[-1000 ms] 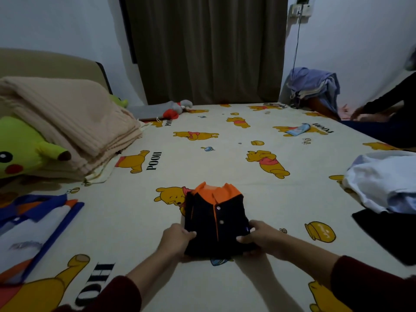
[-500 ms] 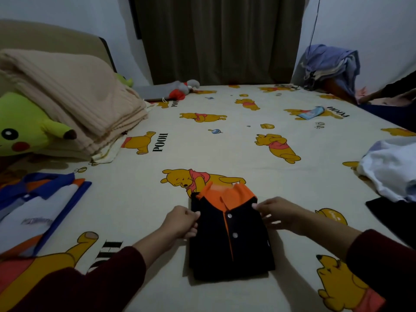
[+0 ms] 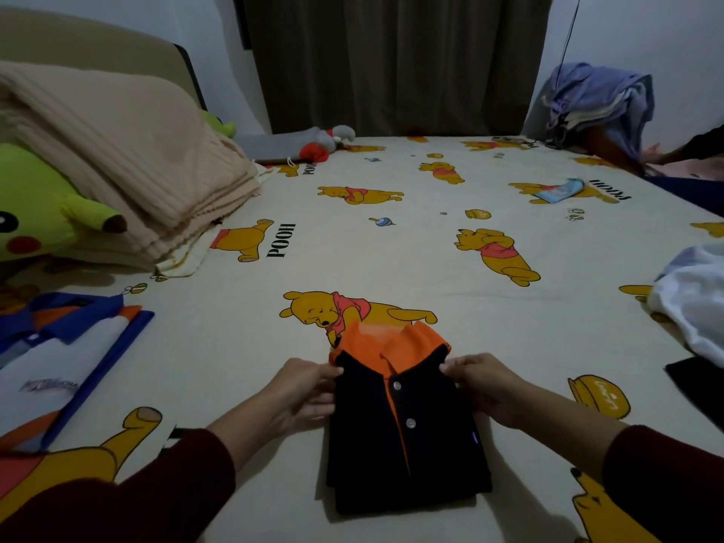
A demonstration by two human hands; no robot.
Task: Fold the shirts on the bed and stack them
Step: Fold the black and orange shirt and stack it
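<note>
Black/orange folded polo: I see left hand and right hand pinching shoulders, grip clenched; blue-white stack lies far left, nearer left hand.

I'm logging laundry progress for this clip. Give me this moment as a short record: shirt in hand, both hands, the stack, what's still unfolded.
shirt in work: black polo with orange collar, folded, flat on the bed sheet
left hand: grips the polo's left edge near the shoulder
right hand: pinches the right shoulder
stack: folded blue, white and orange shirt, at left, apart from the polo
unfolded: white garment, far right
</note>
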